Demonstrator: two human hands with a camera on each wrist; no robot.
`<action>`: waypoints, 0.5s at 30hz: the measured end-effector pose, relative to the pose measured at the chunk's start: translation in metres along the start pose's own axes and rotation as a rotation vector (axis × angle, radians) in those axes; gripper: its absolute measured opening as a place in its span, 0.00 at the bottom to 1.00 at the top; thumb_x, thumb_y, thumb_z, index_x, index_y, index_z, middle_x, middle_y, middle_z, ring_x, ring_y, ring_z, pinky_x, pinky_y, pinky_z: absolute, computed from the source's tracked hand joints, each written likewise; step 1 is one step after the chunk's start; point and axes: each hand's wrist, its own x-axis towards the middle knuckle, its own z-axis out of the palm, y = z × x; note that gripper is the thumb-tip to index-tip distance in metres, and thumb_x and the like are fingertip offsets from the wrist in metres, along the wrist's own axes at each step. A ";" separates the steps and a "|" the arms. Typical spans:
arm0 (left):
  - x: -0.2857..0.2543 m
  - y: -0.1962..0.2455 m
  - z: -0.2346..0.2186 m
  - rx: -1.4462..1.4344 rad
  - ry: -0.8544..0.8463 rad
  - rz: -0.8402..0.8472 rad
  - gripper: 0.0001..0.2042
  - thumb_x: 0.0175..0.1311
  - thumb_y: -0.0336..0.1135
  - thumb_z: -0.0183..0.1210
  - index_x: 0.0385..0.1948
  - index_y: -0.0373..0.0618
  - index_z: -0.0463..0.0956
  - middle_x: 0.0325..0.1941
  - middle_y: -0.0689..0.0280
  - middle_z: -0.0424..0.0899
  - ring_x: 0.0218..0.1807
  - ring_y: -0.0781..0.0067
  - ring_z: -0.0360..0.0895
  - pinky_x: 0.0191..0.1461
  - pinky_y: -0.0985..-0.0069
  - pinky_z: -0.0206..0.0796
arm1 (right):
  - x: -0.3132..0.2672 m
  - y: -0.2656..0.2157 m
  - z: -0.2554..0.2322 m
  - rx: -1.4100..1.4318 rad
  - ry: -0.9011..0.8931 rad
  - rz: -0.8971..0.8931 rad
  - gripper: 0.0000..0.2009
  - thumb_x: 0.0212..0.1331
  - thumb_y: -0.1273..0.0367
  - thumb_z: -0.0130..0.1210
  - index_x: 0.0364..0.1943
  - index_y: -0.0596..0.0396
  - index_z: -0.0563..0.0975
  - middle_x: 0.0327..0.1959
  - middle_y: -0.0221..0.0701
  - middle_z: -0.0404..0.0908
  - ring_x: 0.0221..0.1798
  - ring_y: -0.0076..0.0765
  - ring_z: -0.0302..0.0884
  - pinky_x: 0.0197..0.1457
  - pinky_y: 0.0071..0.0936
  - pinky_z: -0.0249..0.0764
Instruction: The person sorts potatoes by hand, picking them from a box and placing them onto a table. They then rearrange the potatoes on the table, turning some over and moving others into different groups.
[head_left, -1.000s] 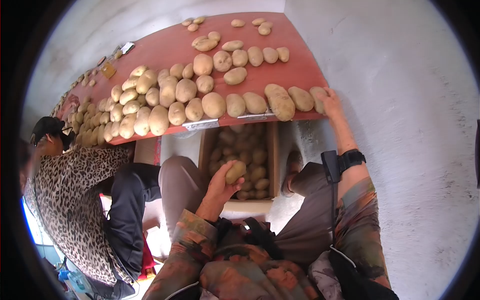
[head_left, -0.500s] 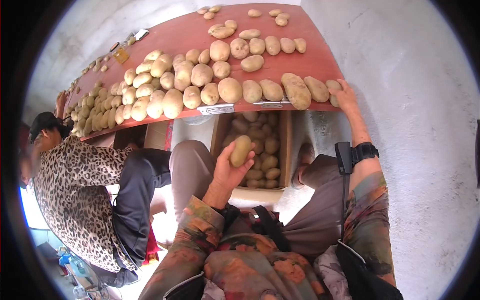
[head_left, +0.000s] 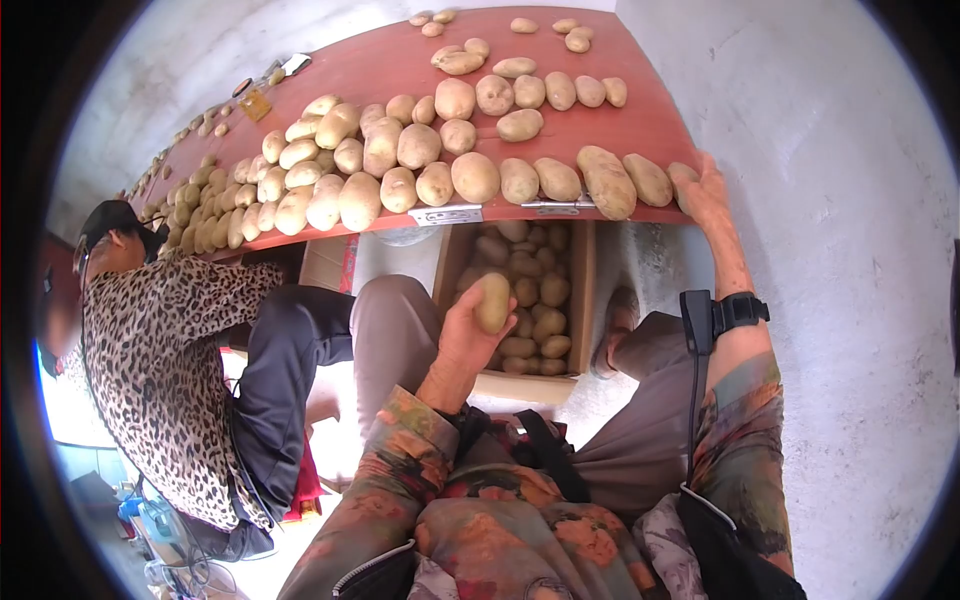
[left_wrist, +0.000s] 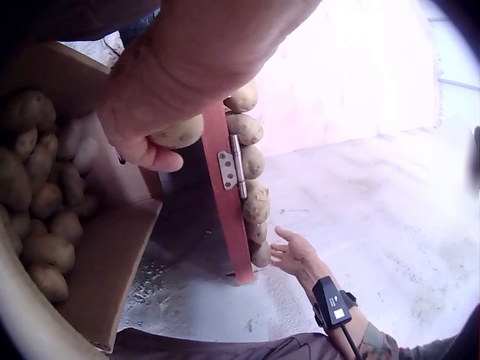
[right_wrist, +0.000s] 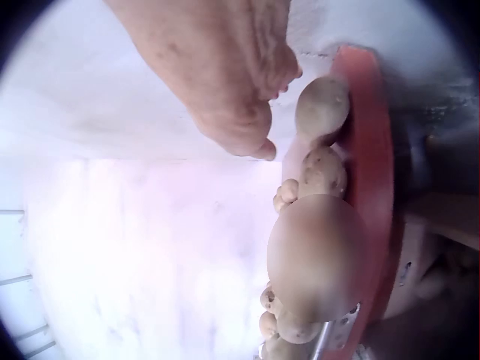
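Observation:
My left hand (head_left: 468,335) grips a pale potato (head_left: 492,303) and holds it above an open cardboard box (head_left: 583,300) filled with potatoes, just below the front edge of a red table (head_left: 640,125). In the left wrist view the fingers curl round that potato (left_wrist: 176,133) beside the table's edge (left_wrist: 229,217). My right hand (head_left: 708,190) rests with straight fingers at the table's right front corner, against the end potato (head_left: 685,178). In the right wrist view this hand (right_wrist: 240,82) hovers by a potato (right_wrist: 322,105) on the table's edge (right_wrist: 373,150).
Many potatoes (head_left: 400,165) lie in rows across the red table. A person in a leopard-print top (head_left: 150,370) sits at the left. A metal hinge (head_left: 447,214) is fixed to the table's front edge. Bare concrete floor (head_left: 850,250) lies to the right.
My left hand has lifted the potato up out of the box towards the table's edge. My right hand has stayed at the table's right corner.

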 end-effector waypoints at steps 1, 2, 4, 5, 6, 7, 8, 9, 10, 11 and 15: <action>0.002 -0.002 -0.005 0.046 0.077 -0.021 0.17 0.61 0.40 0.51 0.51 0.48 0.67 0.48 0.63 0.74 0.47 0.61 0.74 0.45 0.67 0.69 | -0.003 -0.008 -0.003 0.002 -0.001 -0.008 0.32 0.52 0.60 0.53 0.61 0.58 0.60 0.53 0.51 0.70 0.59 0.50 0.66 0.64 0.39 0.59; 0.003 -0.004 -0.010 0.044 0.074 -0.009 0.17 0.61 0.40 0.51 0.51 0.48 0.67 0.48 0.63 0.74 0.47 0.61 0.74 0.45 0.67 0.69 | -0.010 -0.024 -0.010 0.016 0.159 -0.160 0.28 0.54 0.63 0.52 0.59 0.58 0.63 0.50 0.49 0.72 0.55 0.48 0.69 0.60 0.38 0.62; 0.003 -0.008 -0.015 0.078 0.220 -0.084 0.16 0.60 0.38 0.50 0.50 0.47 0.67 0.47 0.61 0.73 0.45 0.60 0.74 0.42 0.66 0.70 | -0.029 -0.064 -0.027 0.042 0.335 -0.329 0.24 0.55 0.65 0.51 0.57 0.58 0.66 0.47 0.46 0.75 0.51 0.45 0.73 0.57 0.37 0.66; 0.002 -0.010 -0.013 0.080 0.207 -0.064 0.16 0.60 0.38 0.50 0.50 0.47 0.67 0.47 0.61 0.73 0.45 0.60 0.74 0.42 0.66 0.70 | -0.043 -0.088 -0.038 0.180 0.247 -0.386 0.20 0.56 0.67 0.50 0.53 0.57 0.69 0.44 0.43 0.76 0.46 0.42 0.75 0.52 0.35 0.69; 0.000 -0.011 -0.011 0.077 0.193 -0.052 0.16 0.59 0.37 0.51 0.49 0.47 0.67 0.47 0.61 0.73 0.44 0.60 0.75 0.41 0.64 0.70 | -0.058 -0.106 -0.040 0.316 0.159 -0.444 0.16 0.56 0.69 0.50 0.50 0.56 0.71 0.41 0.40 0.78 0.42 0.39 0.77 0.47 0.33 0.72; 0.000 -0.012 -0.008 0.075 0.179 -0.042 0.16 0.59 0.37 0.51 0.49 0.47 0.66 0.46 0.61 0.73 0.43 0.59 0.75 0.39 0.63 0.70 | -0.071 -0.116 -0.036 0.359 0.097 -0.552 0.14 0.56 0.69 0.51 0.48 0.55 0.73 0.37 0.38 0.78 0.38 0.37 0.77 0.43 0.32 0.72; -0.003 -0.011 0.002 0.111 0.173 0.010 0.17 0.58 0.37 0.52 0.49 0.47 0.66 0.43 0.62 0.74 0.43 0.58 0.76 0.39 0.62 0.71 | -0.083 -0.125 -0.031 0.395 0.035 -0.656 0.13 0.56 0.70 0.52 0.45 0.54 0.74 0.34 0.35 0.79 0.34 0.35 0.77 0.38 0.30 0.73; -0.004 -0.008 0.009 0.117 0.159 0.014 0.17 0.58 0.37 0.52 0.49 0.47 0.66 0.43 0.62 0.74 0.43 0.58 0.76 0.39 0.62 0.71 | -0.093 -0.129 -0.017 0.433 -0.080 -0.702 0.12 0.55 0.70 0.53 0.44 0.53 0.74 0.30 0.35 0.78 0.32 0.37 0.77 0.37 0.31 0.73; -0.005 -0.006 0.017 0.126 0.061 0.077 0.17 0.58 0.38 0.52 0.49 0.47 0.66 0.43 0.62 0.75 0.42 0.58 0.76 0.40 0.62 0.71 | -0.109 -0.142 -0.017 0.403 -0.187 -0.743 0.13 0.53 0.68 0.55 0.44 0.53 0.74 0.29 0.37 0.78 0.31 0.40 0.77 0.36 0.33 0.73; -0.006 -0.003 0.026 0.136 -0.040 0.129 0.17 0.58 0.38 0.53 0.49 0.48 0.66 0.43 0.62 0.75 0.42 0.58 0.76 0.40 0.62 0.71 | -0.114 -0.143 -0.009 0.354 -0.426 -0.715 0.15 0.53 0.65 0.56 0.44 0.53 0.74 0.29 0.39 0.78 0.33 0.45 0.78 0.37 0.37 0.73; -0.025 0.016 0.091 0.099 -0.306 0.276 0.23 0.63 0.47 0.50 0.56 0.46 0.61 0.56 0.63 0.68 0.57 0.65 0.68 0.58 0.65 0.62 | -0.125 -0.145 0.007 0.194 -0.597 -0.863 0.26 0.52 0.58 0.57 0.54 0.53 0.68 0.43 0.42 0.75 0.45 0.48 0.75 0.47 0.38 0.71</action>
